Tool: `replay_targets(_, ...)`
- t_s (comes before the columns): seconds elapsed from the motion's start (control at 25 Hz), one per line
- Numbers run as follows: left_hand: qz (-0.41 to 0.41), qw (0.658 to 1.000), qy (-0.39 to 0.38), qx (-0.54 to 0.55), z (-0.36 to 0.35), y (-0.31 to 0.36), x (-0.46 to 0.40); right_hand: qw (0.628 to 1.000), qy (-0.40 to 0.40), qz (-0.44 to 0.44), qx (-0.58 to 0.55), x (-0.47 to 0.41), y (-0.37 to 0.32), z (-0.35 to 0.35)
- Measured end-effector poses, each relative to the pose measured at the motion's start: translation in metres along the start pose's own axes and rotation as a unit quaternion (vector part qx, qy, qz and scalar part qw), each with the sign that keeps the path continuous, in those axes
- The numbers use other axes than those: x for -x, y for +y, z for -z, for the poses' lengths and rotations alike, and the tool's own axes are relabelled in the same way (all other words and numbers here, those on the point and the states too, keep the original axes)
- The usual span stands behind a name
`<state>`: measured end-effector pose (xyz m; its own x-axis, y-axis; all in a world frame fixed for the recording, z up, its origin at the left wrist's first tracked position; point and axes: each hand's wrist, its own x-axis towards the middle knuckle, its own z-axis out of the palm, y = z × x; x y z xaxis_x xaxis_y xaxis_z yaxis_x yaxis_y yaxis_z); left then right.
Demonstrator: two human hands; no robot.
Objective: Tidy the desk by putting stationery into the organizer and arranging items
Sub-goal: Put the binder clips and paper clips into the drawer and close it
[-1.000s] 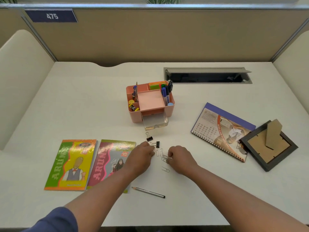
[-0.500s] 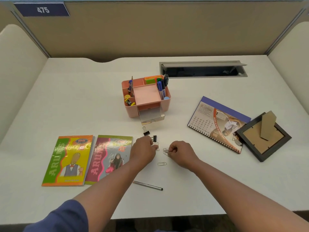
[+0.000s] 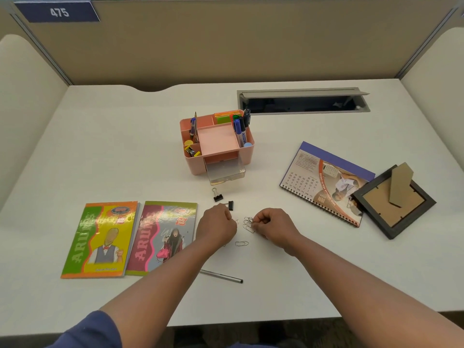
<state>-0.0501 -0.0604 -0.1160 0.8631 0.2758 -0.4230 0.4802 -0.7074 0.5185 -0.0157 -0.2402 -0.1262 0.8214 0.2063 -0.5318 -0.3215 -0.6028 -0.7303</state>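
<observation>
My left hand (image 3: 216, 228) has curled onto a clip by the binder clips (image 3: 223, 201); my right hand (image 3: 272, 228) now pinches a bunch of paper clips (image 3: 248, 224). One clip (image 3: 241, 243) remains; the organizer (image 3: 217, 144) drawer waits open.

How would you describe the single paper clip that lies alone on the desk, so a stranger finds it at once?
Start at the pink organizer in the middle of the desk and come toward the person's two hands. The lone paper clip lies flat just below the gap between them. Unlike the bunch of paper clips pinched by the right hand, nothing touches it.
</observation>
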Motion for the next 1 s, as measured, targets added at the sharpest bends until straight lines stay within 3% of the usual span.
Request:
replay_targets(0.28,-0.011,0.98,-0.063,-0.186,0.007,-0.015,0.01,1.0,0.0,-0.001,-0.016,-0.001,0.001,-0.001)
replay_targets(0.52,-0.015,0.981,-0.107,-0.162,0.006,-0.015,0.01,0.999,-0.005,-0.007,-0.036,0.0,0.001,-0.001)
replay_targets(0.76,-0.083,0.995,0.006,-0.047,0.005,0.003,0.012,0.998,-0.012,0.001,-0.054,0.001,0.003,0.0)
replay_targets(1.0,-0.079,0.993,0.005,-0.085,-0.006,0.009,0.006,0.997,-0.017,0.004,-0.074,0.002,0.005,0.001)
